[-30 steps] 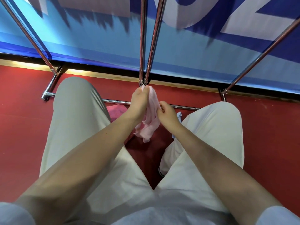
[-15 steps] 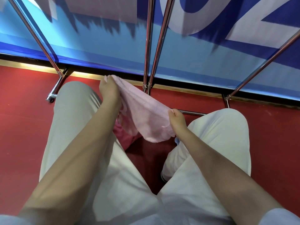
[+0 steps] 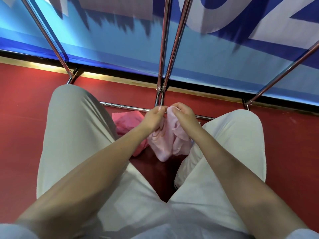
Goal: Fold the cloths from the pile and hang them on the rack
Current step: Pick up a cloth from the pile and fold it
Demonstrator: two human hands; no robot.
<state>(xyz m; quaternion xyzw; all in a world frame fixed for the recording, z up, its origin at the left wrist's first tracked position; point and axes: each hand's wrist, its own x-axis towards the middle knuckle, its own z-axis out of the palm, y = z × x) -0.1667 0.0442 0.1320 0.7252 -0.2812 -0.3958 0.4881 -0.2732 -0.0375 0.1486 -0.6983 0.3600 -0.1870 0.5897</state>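
A pale pink cloth (image 3: 165,144) hangs doubled between my knees, its top edge pinched by both hands. My left hand (image 3: 152,118) and my right hand (image 3: 183,114) sit close together just below the rack's two middle bars (image 3: 170,49). A darker pink cloth (image 3: 128,122) lies on the red floor behind my left hand, partly hidden by my forearm. The metal rack's low crossbar (image 3: 124,106) runs right behind my hands.
My two legs in light trousers (image 3: 72,135) frame the hands on both sides. Slanted rack poles stand at left (image 3: 50,40) and right (image 3: 283,73). A blue banner wall (image 3: 120,45) rises behind the rack, above the red floor (image 3: 22,109).
Half a second ago the cloth was stretched wide between my hands; now my left hand has come right to meet the right one, and the cloth hangs doubled.
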